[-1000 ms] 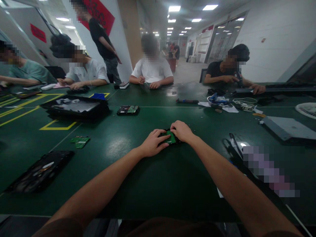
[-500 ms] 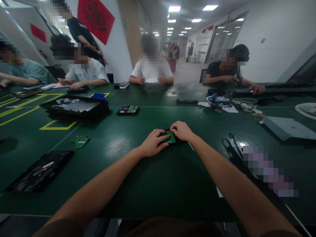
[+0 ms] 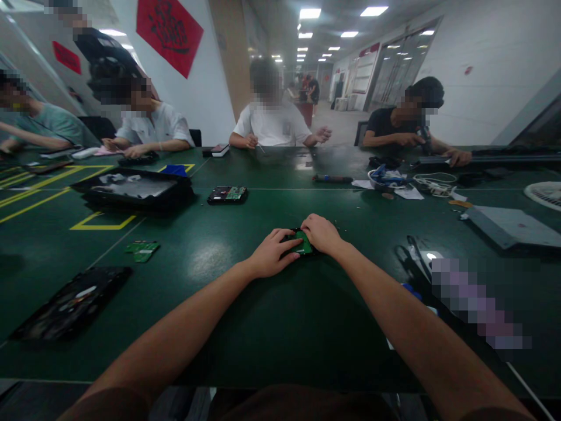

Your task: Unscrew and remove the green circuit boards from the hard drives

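A small black hard drive with a green circuit board [image 3: 303, 243] on top lies on the dark green table between my hands. My left hand [image 3: 275, 254] grips it from the left, its fingers over the board and its thumb along the near edge. At the far right edge, my right hand [image 3: 323, 234] has its fingers curled and closed against the drive. The palm covers the drive's right end, and anything small between those fingertips is hidden. Several tiny screws [image 3: 345, 229] lie just beyond my right hand.
A similar drive [image 3: 227, 195] and a loose green board [image 3: 144, 250] lie to the left. Closer in is a black device part [image 3: 72, 304]; behind stands a black tray [image 3: 134, 190]. A grey metal box [image 3: 517, 228] sits at right. Several people sit across the table [image 3: 245, 339].
Both my hands stay at the drive, with my right wrist shifted slightly. A thin white line near that wrist no longer shows. The person opposite has raised a hand outward; a standing person leans left.
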{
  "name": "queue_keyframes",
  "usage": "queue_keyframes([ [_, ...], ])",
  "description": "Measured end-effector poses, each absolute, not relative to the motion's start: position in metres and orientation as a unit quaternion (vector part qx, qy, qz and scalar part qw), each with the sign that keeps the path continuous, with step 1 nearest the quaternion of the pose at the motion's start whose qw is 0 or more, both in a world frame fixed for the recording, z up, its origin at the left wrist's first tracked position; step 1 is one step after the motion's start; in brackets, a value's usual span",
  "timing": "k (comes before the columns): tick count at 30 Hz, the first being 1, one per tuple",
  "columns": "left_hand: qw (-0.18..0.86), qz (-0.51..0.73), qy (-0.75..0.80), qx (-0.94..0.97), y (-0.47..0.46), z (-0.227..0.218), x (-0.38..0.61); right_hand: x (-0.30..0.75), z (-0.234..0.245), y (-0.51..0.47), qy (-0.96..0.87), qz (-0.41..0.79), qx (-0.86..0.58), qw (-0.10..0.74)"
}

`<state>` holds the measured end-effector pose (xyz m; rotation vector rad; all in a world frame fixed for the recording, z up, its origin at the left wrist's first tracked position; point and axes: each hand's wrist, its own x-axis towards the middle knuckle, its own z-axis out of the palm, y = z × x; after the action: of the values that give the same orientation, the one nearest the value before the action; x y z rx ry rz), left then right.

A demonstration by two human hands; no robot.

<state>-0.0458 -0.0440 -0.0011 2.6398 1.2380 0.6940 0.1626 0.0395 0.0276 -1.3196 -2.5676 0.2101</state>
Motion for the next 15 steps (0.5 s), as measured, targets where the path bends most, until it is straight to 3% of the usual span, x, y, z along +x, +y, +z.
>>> queue_keyframes([
  [15,0.074,0.231,0.412,0.878,-0.044,-0.001,-0.046,0.173,0.026,0.037,-0.890,0.080,-0.427,0.136],
])
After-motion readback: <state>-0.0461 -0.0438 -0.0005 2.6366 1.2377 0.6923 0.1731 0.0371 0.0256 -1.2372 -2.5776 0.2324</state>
